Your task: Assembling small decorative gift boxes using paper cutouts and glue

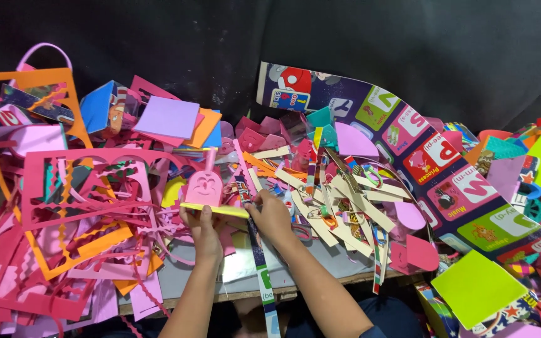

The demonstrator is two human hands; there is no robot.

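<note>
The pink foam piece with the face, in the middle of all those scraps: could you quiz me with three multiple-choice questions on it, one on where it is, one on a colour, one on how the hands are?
1. Where is the pink foam piece?
A. Above the left hand, standing on a yellow sheet
B. On the far right by the green sheets
C. Under the table edge

2. What colour is the large empty frame at the far left?
A. Blue
B. Orange
C. White

3. How do the hands stand?
A. Both lie flat and empty
B. One is out of view
C. The left hand grips the yellow sheet and the right hand meets it at its right end

Answers: 1 A, it rises just above the left hand's fingers. 2 B, the frame is plainly orange. 3 C, both hands are at the sheet.
</note>
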